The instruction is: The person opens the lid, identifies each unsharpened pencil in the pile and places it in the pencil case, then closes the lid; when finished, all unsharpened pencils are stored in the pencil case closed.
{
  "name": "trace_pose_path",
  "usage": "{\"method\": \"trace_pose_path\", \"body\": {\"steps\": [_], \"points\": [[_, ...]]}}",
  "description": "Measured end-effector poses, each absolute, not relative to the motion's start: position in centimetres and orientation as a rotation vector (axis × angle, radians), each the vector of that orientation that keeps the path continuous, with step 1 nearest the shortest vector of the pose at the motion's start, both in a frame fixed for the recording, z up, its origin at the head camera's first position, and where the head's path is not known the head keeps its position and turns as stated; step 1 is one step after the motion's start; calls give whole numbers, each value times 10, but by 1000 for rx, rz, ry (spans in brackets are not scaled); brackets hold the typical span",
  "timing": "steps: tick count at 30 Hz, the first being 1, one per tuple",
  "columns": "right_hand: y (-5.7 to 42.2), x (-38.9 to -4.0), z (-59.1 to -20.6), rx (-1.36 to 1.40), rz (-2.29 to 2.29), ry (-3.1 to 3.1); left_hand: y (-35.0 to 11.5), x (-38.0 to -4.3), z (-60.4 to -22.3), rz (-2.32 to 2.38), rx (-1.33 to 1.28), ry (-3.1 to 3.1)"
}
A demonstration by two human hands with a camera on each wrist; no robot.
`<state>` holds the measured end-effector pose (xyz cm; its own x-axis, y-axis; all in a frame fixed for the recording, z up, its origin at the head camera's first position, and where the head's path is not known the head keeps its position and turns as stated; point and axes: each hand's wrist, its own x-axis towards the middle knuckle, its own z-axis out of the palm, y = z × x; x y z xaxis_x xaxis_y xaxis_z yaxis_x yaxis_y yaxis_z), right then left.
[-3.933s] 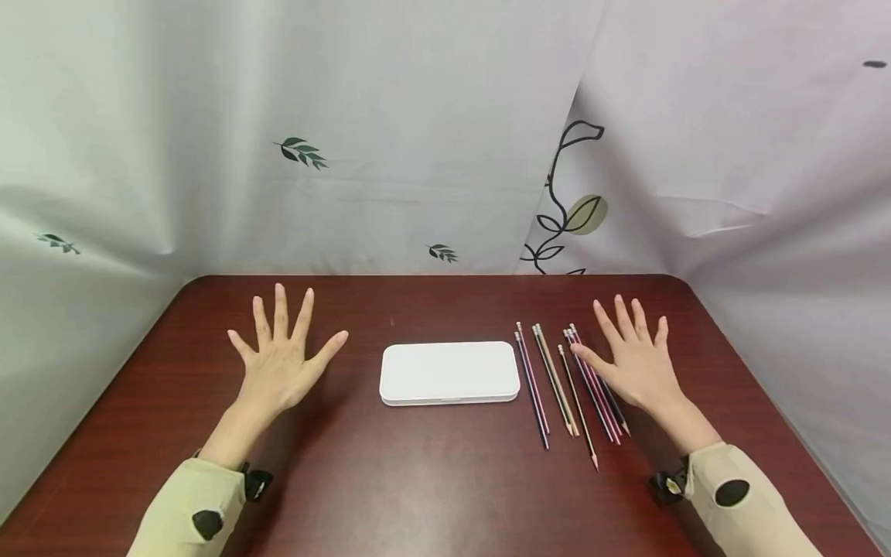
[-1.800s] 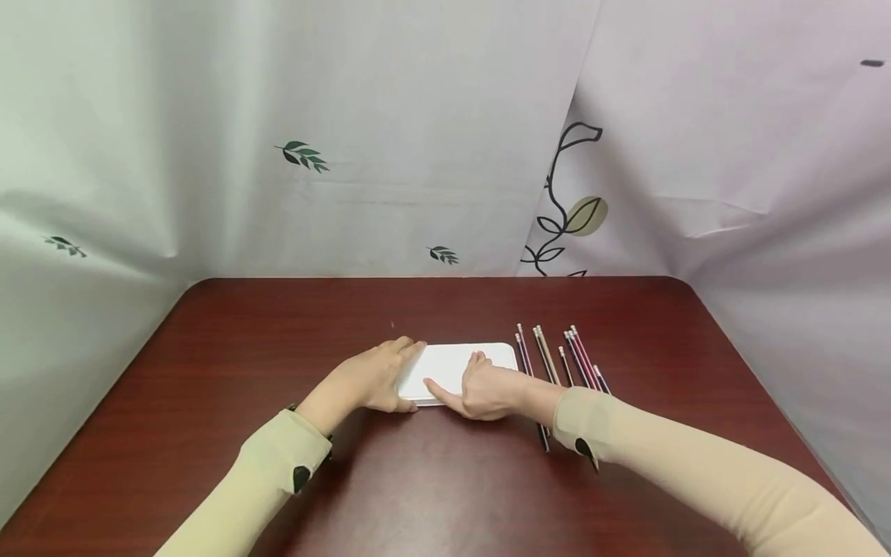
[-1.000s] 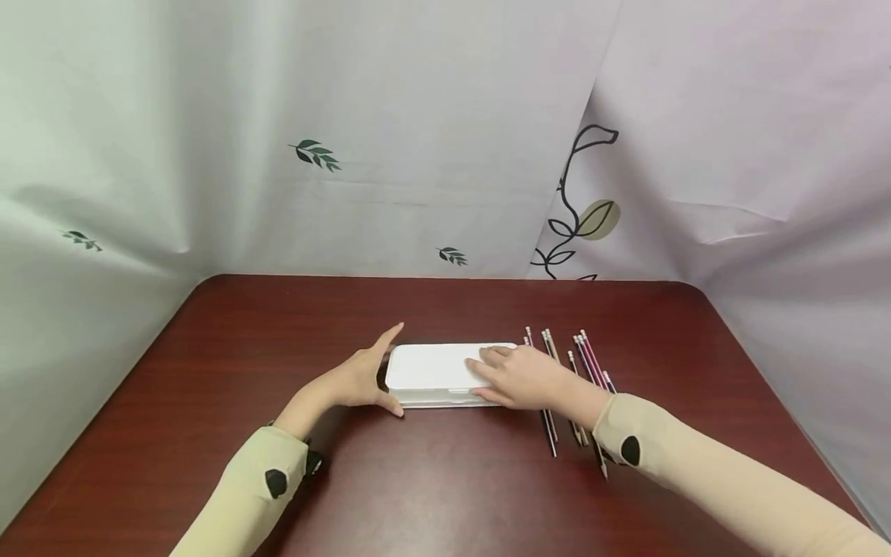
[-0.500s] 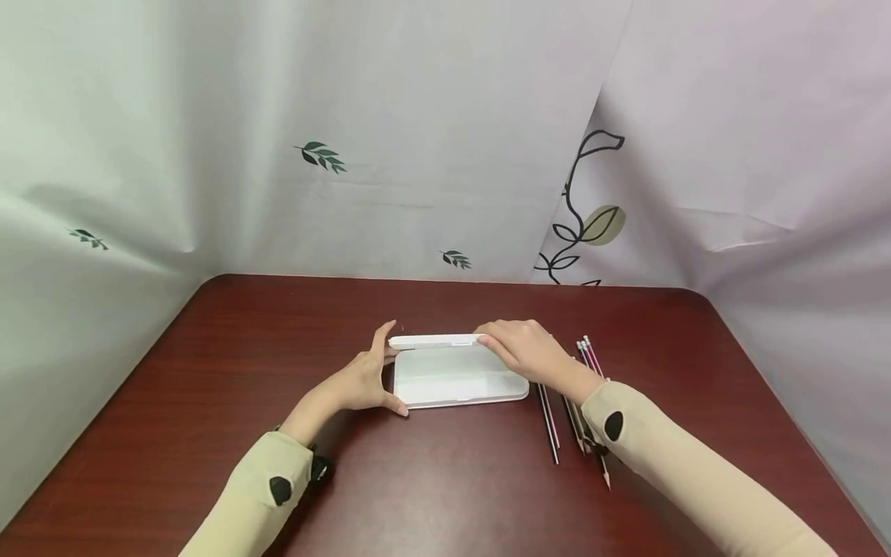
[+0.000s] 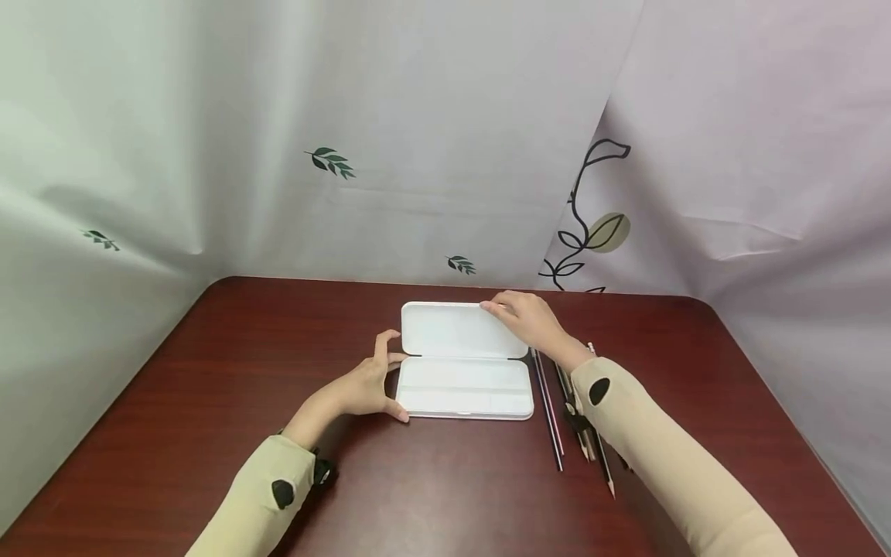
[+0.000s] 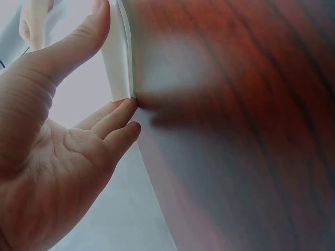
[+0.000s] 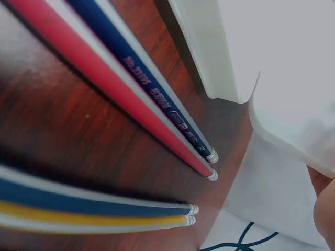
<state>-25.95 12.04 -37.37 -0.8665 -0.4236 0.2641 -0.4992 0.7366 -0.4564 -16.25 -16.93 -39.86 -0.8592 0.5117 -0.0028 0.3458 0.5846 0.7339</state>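
A white pencil case lies unfolded on the table, its lid swung up on the far side and its shallow tray bare inside. At the case's left end, my left hand holds it, thumb at the front corner and fingers near the hinge. The left wrist view shows fingertips against the case's end wall. My right hand pinches the lid's far edge near its right corner. Pencils lie right of the case, partly hidden under the right forearm.
In the right wrist view, a red striped pencil and a dark blue one lie side by side, with another pair apart from them. The brown table ends at a pale patterned curtain.
Both hands came in from the table's sides to the closed case. The right hand raised the lid and swung it back, away from the person, while the left hand stayed at the left end.
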Motion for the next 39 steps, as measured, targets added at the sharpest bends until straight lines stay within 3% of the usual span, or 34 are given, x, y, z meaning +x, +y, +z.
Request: {"method": "trace_pose_path", "body": {"steps": [11,21,29,39], "points": [[129,-278,-388,547,1124,-2997,-169,-162,-398,1028,765,2636],[148,-247,-373,622,1195,-2997,-170,-163,-395,901,738,2697],[180,-219,-382,506,1312,-2940,-166,-167,-394,870,665,2689],[194,-179,-394,568,1077,-2973,-165,-167,-394,891,621,2672]]}}
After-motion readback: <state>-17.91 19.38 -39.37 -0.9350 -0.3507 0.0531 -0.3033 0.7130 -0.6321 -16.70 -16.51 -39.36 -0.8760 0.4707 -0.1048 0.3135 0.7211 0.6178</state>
